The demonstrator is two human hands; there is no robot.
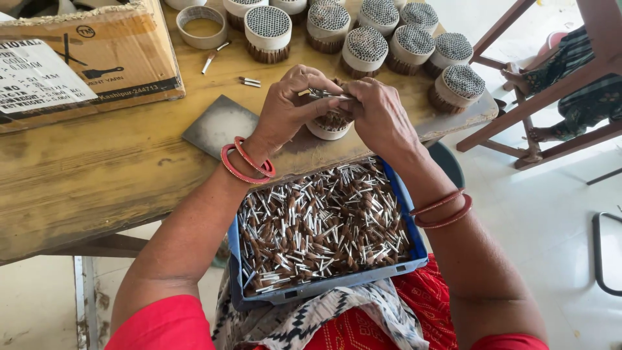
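Fingers of both hands are closed on a small bunch of metal-capped brush tips [322, 94], pinched between the left hand [288, 107] and the right hand [379, 116] just above a partly filled white ring holder [329, 126] standing near the table's front edge. At six o'clock from the hands, a blue tray [414, 243] heaped with loose brush tips is held on the lap, its far rim tucked under the wooden table [97, 175] edge. At twelve o'clock, filled round holders [366, 48] are crowded in rows. A cardboard box [84, 58] is set at ten o'clock, a grey metal plate [217, 126] at nine. Bare tabletop is left at eight o'clock; open floor lies at three o'clock beside a wooden frame [551, 91].
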